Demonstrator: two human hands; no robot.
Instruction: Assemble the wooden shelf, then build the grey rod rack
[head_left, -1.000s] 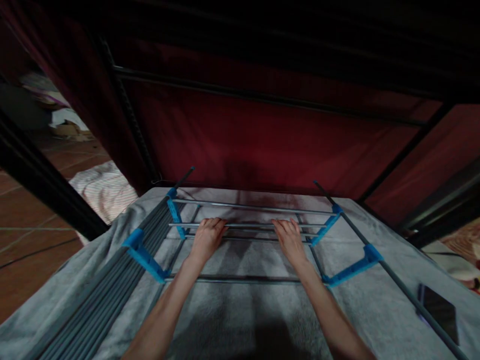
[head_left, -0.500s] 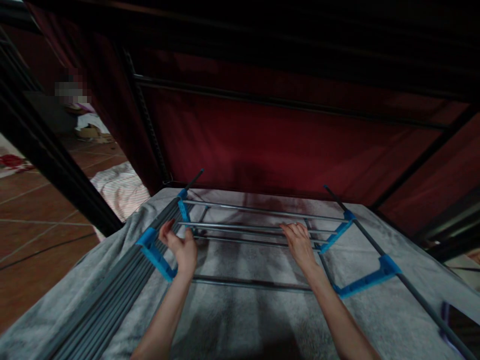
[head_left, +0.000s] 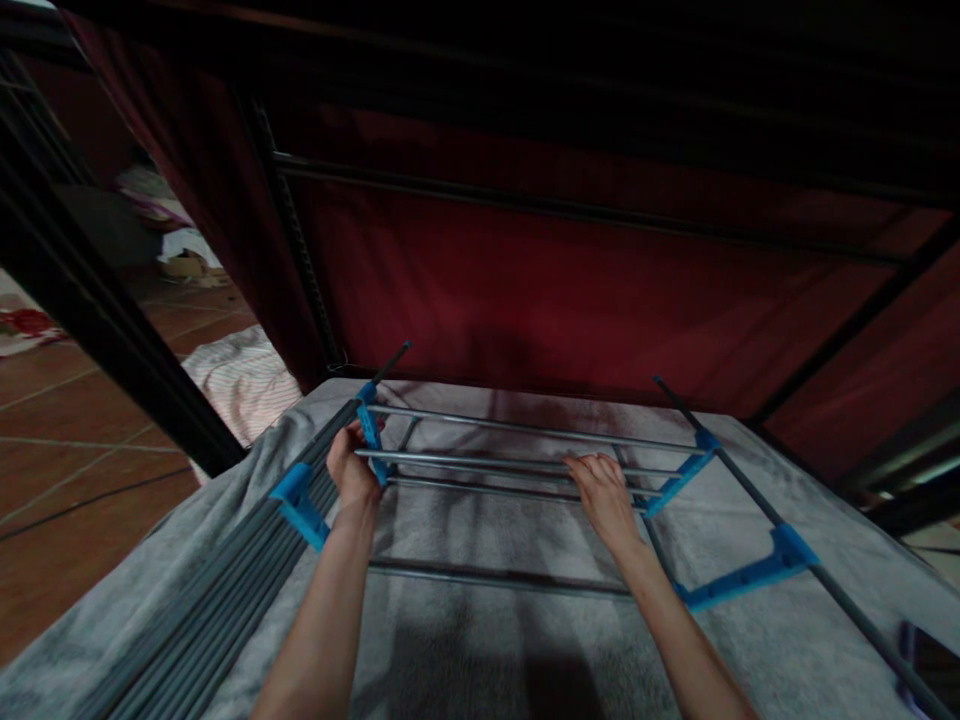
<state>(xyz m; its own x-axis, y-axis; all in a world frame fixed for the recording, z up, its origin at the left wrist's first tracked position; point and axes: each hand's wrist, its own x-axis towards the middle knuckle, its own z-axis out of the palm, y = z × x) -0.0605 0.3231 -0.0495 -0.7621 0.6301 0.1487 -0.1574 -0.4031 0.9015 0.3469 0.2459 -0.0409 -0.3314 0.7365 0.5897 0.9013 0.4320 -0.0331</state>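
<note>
A rack frame of grey metal rods (head_left: 540,432) and blue plastic brackets lies on a grey cloth. My left hand (head_left: 352,472) is closed around the far left blue bracket (head_left: 371,428), its fingers partly hidden behind it. The loose left end of a metal rod (head_left: 450,459) lies across this bracket, close to my left thumb. My right hand (head_left: 606,497) pinches that rod farther right, fingers over the top. A far right bracket (head_left: 679,480) sits beyond my right hand. Nearer me are a left bracket (head_left: 301,505) and a right bracket (head_left: 757,575).
Several grey tubes (head_left: 217,600) lie bundled along the left side of the grey cloth (head_left: 465,640). Dark red fabric panels (head_left: 525,290) hang behind, framed by dark bars. A dark post (head_left: 127,300) stands at left. A dark flat object (head_left: 930,660) rests at the lower right.
My left hand has gone from spread fingers near the rod's end to closing around the far left bracket. My right hand stays on the rod.
</note>
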